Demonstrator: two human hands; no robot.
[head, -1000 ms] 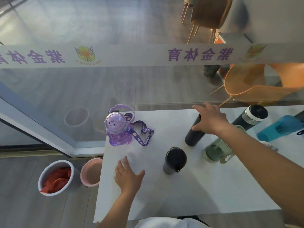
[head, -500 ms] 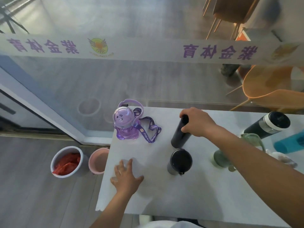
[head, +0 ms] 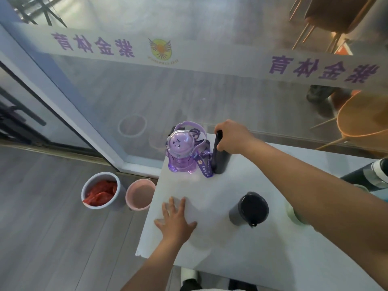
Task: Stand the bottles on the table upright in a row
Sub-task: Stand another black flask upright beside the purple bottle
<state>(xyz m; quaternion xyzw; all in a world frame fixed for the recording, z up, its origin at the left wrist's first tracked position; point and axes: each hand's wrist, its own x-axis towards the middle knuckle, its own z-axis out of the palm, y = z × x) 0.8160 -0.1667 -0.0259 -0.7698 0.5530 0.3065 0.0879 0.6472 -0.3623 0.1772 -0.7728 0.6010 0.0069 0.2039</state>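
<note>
My right hand (head: 233,137) grips the top of a slim black bottle (head: 218,162), which stands upright at the far left of the white table (head: 262,248), right beside a purple bear-shaped bottle (head: 181,153) with a purple strap. My left hand (head: 175,219) lies flat on the table near its left edge, fingers spread, holding nothing. A dark tumbler (head: 248,208) stands upright in the middle. A black bottle with a white band (head: 369,175) lies at the right edge. Part of a pale green bottle (head: 292,213) shows behind my right forearm.
A glass wall with a printed white band (head: 189,53) rises just behind the table. On the floor to the left stand a grey bucket with red contents (head: 100,187) and a pink bucket (head: 139,194). An orange chair (head: 365,118) is beyond the glass.
My right hand carried the slim black bottle leftward from the table's middle and set it upright beside the purple bottle. My left hand stayed flat on the table.
</note>
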